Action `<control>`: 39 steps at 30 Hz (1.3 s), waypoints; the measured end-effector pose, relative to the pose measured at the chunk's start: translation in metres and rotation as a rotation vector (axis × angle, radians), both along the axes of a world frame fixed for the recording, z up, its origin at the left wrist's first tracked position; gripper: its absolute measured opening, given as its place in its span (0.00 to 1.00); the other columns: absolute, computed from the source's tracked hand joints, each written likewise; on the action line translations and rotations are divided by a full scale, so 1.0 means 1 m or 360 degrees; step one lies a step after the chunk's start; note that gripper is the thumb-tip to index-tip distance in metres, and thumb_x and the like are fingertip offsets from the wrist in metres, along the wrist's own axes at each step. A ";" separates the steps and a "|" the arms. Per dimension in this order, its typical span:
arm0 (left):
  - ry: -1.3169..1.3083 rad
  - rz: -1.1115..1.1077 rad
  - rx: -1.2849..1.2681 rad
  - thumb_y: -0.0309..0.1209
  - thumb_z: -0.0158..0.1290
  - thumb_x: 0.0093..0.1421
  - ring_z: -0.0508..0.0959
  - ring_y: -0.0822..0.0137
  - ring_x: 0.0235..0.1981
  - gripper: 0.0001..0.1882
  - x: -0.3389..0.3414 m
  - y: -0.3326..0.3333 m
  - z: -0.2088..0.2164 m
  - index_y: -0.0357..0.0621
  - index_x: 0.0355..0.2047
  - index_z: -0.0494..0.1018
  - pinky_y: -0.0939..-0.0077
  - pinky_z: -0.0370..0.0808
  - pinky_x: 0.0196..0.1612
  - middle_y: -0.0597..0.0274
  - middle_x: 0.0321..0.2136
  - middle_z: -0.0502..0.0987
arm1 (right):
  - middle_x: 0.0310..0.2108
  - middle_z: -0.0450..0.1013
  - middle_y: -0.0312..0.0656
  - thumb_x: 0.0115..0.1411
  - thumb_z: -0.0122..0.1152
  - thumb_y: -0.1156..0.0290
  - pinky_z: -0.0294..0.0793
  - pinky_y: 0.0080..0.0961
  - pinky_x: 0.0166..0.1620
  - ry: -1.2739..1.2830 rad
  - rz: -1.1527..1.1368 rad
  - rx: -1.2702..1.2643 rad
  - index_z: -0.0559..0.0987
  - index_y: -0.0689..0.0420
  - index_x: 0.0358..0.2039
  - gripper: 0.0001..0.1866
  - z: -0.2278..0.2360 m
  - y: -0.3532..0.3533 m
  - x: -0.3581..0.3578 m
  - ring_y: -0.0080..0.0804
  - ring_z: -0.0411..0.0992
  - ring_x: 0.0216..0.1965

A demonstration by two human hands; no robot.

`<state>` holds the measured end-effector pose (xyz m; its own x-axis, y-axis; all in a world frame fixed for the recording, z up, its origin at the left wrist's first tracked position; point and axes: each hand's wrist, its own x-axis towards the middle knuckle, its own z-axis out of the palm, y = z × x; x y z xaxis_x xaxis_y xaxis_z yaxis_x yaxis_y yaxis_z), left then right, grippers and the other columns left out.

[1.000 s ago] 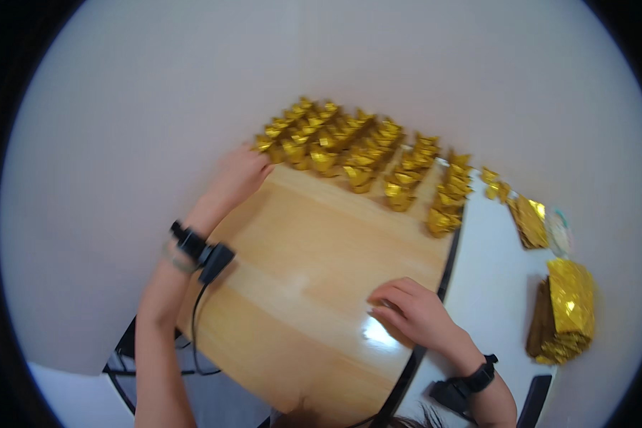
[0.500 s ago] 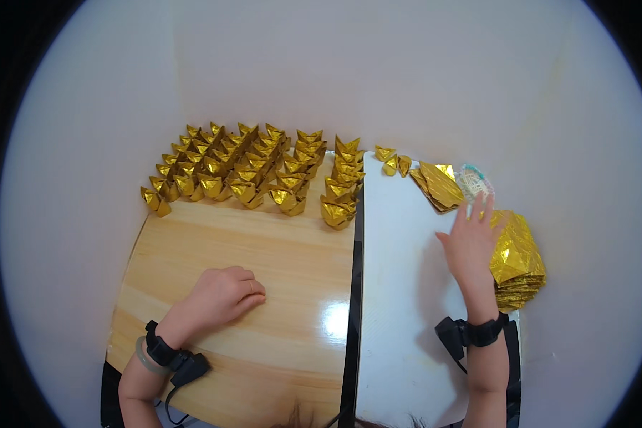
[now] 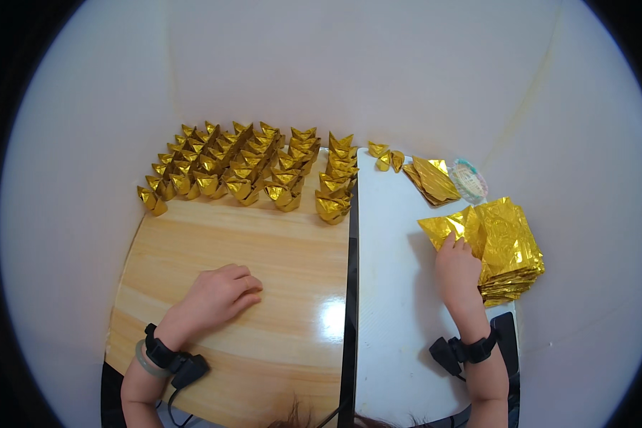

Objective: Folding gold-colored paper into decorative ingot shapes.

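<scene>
My right hand (image 3: 459, 274) is closed on a gold foil sheet (image 3: 471, 222), pinching its near edge between thumb and fingers. The sheet is lifted and spread to the left of a thick stack of gold foil sheets (image 3: 512, 239). My left hand (image 3: 223, 294) rests on the wooden board (image 3: 242, 246), its fingers curled in and pressed together, with nothing seen in them. Ahead of it stand several rows of folded gold foil ingots (image 3: 242, 189), packed close along the far edge.
A white board (image 3: 392, 285) lies right of the wooden one, across a dark gap. At its far end are a few small gold folded pieces (image 3: 383, 162), a small pile of folded gold sheets (image 3: 433, 182) and a round lacy pale item (image 3: 469, 180). Pale walls surround the boards.
My right hand, spread and open beside the stack before, has come nearer and closed on a foil sheet, lifting it leftward. My left hand stays put. The view has shifted slightly.
</scene>
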<state>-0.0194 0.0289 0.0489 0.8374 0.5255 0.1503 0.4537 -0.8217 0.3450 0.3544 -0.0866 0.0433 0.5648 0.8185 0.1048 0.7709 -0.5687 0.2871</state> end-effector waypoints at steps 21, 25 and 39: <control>-0.0480 -0.0022 -0.0556 0.30 0.50 0.61 0.73 0.54 0.49 0.12 -0.016 0.001 -0.011 0.41 0.44 0.72 0.65 0.70 0.52 0.56 0.45 0.74 | 0.58 0.66 0.44 0.52 0.59 0.73 0.63 0.36 0.60 0.1006 0.2264 -0.0235 0.69 0.57 0.56 0.28 0.001 0.009 -0.139 0.41 0.63 0.60; -0.0247 -0.0372 -0.0774 0.37 0.53 0.62 0.65 0.53 0.59 0.27 -0.014 -0.006 -0.020 0.36 0.58 0.63 0.64 0.61 0.61 0.49 0.57 0.67 | 0.57 0.66 0.45 0.48 0.60 0.78 0.63 0.37 0.60 0.1178 0.2168 -0.0275 0.69 0.60 0.55 0.30 0.009 0.021 -0.133 0.44 0.63 0.59; -0.1163 0.0381 -0.1718 0.33 0.47 0.67 0.62 0.60 0.62 0.28 -0.011 -0.017 0.001 0.40 0.65 0.54 0.66 0.58 0.64 0.48 0.62 0.60 | 0.27 0.73 0.39 0.53 0.69 0.72 0.72 0.19 0.32 0.2535 0.0898 0.0107 0.74 0.62 0.49 0.24 0.032 0.041 -0.106 0.19 0.68 0.26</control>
<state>-0.0304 0.0123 0.0501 0.6133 0.7876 -0.0600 -0.0199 0.0914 0.9956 0.2488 -0.0453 0.0754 -0.2041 0.9586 -0.1986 0.3460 -0.1191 -0.9306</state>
